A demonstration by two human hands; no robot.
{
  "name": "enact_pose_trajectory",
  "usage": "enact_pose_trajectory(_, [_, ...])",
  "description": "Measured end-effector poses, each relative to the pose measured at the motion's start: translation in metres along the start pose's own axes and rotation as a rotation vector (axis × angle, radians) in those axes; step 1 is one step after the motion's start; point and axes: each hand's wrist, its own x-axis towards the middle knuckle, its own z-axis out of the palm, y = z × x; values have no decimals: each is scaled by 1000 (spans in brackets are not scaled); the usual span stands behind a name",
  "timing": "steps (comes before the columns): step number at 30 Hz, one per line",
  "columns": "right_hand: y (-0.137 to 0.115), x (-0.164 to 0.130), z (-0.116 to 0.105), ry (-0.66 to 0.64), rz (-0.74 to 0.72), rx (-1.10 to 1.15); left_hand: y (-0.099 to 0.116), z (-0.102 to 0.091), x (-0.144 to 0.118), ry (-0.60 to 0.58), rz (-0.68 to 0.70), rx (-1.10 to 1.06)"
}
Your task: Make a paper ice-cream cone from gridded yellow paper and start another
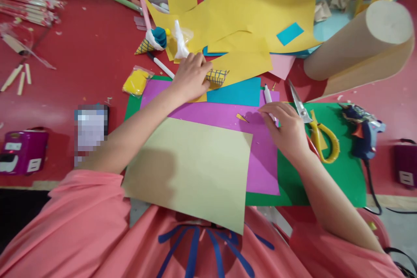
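The left hand point(191, 76) is stretched forward over the paper pile, palm down, fingers curled over a small yellow paper cone point(216, 76) with a dark grid drawn on it; the cone lies on its side at the edge of a yellow sheet point(243, 63), its open end poking out past the fingertips. The left forearm runs diagonally up from the lower left, crossing a purple sheet point(224, 115). Over to the right hand point(286, 128): it rests on the purple sheet's right edge, wrist bent inward, fingers closed around a white marker point(267, 94) whose tip points away from the body. Just right of that hand lie scissors point(312, 124) with yellow handles, blades aimed away, on a green sheet point(342, 173). A blue glue gun point(363, 132) sits further right on the same green sheet, its cord trailing off the edge. Nearest the body a pale beige sheet point(195, 169) overlaps the purple one, and a teal sheet point(236, 93) peeks out between the two hands. On the red surface point(81, 56), another gridded cone with blue trim point(153, 41) lies beyond the left hand, a yellow packet point(136, 81) to its left, and a big roll of brown paper point(361, 43) at far right.
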Motion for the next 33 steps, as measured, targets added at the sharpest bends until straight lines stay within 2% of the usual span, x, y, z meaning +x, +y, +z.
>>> enact_pose_trajectory(5, [14, -4, 4, -70, -55, -241, -7, -17, 4, 17, -49, 0])
enact_pose_trajectory(9, [22, -6, -3, -65, -30, -366, -2, -31, -18, 123, -72, -28])
enact_pose_trajectory(11, [19, -7, -8, -34, -23, -431, 1, -32, -36, 104, -20, -56])
enact_pose_trajectory(13, [9, -11, -9, -96, -69, -409, 5, -30, -56, 86, 50, -106])
enact_pose_trajectory(15, [-3, -17, -5, -250, -144, -314, 8, -24, -74, 39, 107, -151])
enact_pose_trajectory(17, [-14, -23, 3, -333, -149, -303, 10, -16, -91, 2, 133, -184])
enact_pose_trajectory(20, [-19, -27, 17, -359, -101, -269, 9, -6, -110, -66, 112, -213])
enact_pose_trajectory(24, [-15, -25, 24, -381, -101, -112, 2, 2, -126, -83, 116, -195])
enact_pose_trajectory(26, [-14, -23, 20, -381, -65, -34, -2, 2, -129, -84, 115, -169])
enact_pose_trajectory(28, [-13, -20, 13, -334, 40, 67, -7, 0, -130, -100, 96, -140])
enact_pose_trajectory(31, [-8, -17, -2, -138, 208, 250, -11, -6, -129, -192, 12, -204])
enact_pose_trajectory(33, [-2, -15, -12, -62, 264, 374, -13, -10, -128, -274, -113, -336])
